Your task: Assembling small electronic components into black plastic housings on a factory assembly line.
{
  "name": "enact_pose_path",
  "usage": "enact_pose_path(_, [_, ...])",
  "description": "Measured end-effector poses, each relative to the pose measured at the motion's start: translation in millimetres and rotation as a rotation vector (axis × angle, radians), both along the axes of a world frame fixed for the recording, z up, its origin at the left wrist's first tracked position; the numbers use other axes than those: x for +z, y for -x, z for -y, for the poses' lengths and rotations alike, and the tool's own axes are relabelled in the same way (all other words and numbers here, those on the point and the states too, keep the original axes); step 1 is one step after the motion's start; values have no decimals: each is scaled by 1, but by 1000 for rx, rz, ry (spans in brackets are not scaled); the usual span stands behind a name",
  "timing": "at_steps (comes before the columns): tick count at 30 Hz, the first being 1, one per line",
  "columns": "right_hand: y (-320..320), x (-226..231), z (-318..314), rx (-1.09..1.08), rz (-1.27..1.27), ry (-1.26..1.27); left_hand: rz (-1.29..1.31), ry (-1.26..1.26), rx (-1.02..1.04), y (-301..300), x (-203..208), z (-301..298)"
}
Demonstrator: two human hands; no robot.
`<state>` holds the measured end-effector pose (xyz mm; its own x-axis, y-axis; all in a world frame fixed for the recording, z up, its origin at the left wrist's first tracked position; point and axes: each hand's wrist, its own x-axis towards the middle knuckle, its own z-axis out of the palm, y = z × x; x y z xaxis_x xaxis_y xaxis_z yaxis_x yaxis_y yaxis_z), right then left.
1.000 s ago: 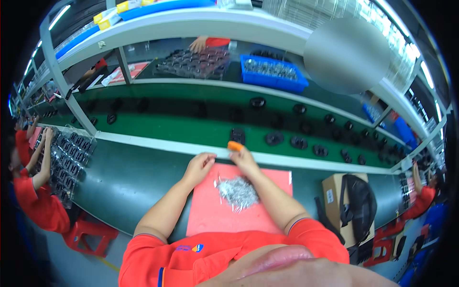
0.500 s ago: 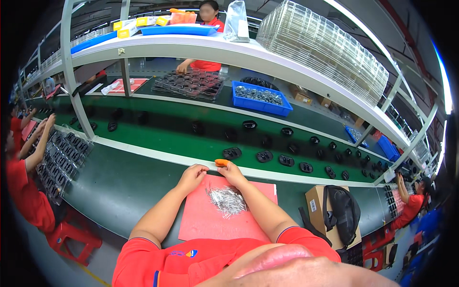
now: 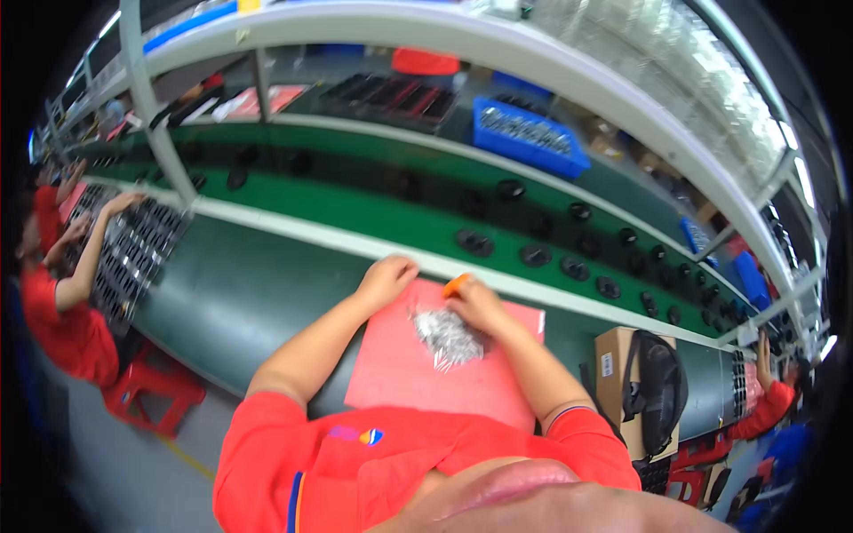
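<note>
My right hand [image 3: 477, 306] is closed on a small orange object [image 3: 457, 285]; its lower part is hidden by the fingers, so I cannot tell its kind. The hand is over the far right side of a pink mat [image 3: 391, 369], just beyond a heap of thin silvery metal pins [image 3: 449, 340]. At the mat's far left corner, near the pale rail, my left hand [image 3: 388, 277] has its fingers curled together. What it may hold is too small and blurred to see. The two hands are a little apart.
Beyond the pale rail [image 3: 320, 238] runs a green conveyor [image 3: 355, 200] with several black parts [image 3: 536, 256]. A cardboard box [image 3: 613, 364] with a black bag [image 3: 662, 391] stands to the right. A shelf [image 3: 355, 35] crosses above. Co-workers in red [image 3: 67, 311] sit on both sides.
The whole view has shifted, lowering the shelf out of sight in part. My right hand has drawn back nearer the pin heap with the orange object, and the gap between my hands has widened.
</note>
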<state>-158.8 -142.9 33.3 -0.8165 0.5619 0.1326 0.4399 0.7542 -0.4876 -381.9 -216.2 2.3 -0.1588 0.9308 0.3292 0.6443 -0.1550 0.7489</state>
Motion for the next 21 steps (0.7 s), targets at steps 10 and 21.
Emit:
enact_pose_path(10, [24,21,3,15,127,-332,762,3,-151,-18,-3,-53])
enact_pose_path(21, [44,25,-4,55,289,-540,639,59,-252,-23,13,-44])
